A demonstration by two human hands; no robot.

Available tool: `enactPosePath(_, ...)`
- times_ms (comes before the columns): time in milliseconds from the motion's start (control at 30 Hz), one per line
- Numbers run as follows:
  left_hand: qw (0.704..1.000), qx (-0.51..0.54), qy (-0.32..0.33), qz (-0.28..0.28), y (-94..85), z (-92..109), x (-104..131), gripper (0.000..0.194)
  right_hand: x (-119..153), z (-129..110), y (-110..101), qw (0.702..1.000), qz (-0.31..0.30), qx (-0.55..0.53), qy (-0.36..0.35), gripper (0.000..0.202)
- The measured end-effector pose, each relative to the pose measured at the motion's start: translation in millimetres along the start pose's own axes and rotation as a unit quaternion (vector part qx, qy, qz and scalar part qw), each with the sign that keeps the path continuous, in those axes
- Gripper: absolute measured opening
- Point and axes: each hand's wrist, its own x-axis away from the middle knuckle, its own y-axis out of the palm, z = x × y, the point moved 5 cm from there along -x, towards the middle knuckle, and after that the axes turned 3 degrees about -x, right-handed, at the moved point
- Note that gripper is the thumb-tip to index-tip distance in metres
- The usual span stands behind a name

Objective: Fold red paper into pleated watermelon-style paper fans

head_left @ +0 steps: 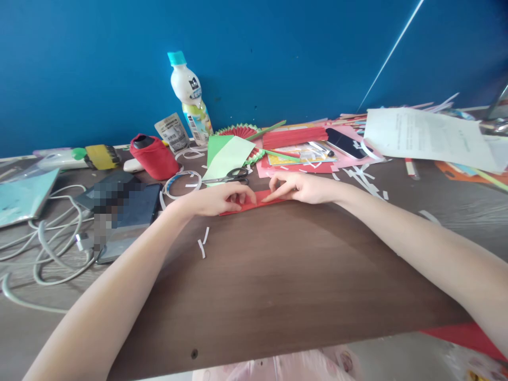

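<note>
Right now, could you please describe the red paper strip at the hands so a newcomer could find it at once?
Below the blue wall, find the brown wooden table. Near its middle lies a narrow red paper strip. Unlike the thicker red paper bundle behind it, it touches the left hand and right hand.

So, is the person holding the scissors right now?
No, the scissors lie just beyond the left hand, which, like the right hand, has its fingers at the red paper.
</note>
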Motion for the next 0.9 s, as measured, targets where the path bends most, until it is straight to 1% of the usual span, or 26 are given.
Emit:
enactPosePath(133,1.0,-0.007,-0.003,-0.004,1.5,-3,0,0.036,1,0,0,0.999,-0.003,0.031,0.007,0.039)
enactPosePath(200,1.0,-0.002,-0.005,-0.005,2.1,-4,0,0.035,1,1,1,0.999,-0.004,0.039,0.008,0.039)
enactPosePath(300,1.0,0.004,-0.029,0.006,0.6,-7,0,0.025,1,3,1,0.999,-0.011,0.041,0.016,0.038)
enactPosePath(400,0.998,-0.024,-0.062,0.011,-4.0,-9,2,0.012,1,3,1,0.999,-0.015,0.032,0.02,0.037)
enactPosePath(567,0.995,-0.034,-0.095,-0.027,-9.0,-14,9,0.011,0,3,1,0.999,-0.014,0.029,0.02,0.036)
enactPosePath(767,0.994,-0.029,-0.093,-0.054,-9.4,-16,10,0.011,1,1,1,0.999,-0.013,0.023,0.026,0.038)
enactPosePath(900,0.993,-0.039,-0.087,-0.073,-11.3,-13,13,0.016,1,1,0,0.999,-0.013,0.024,0.026,0.037)
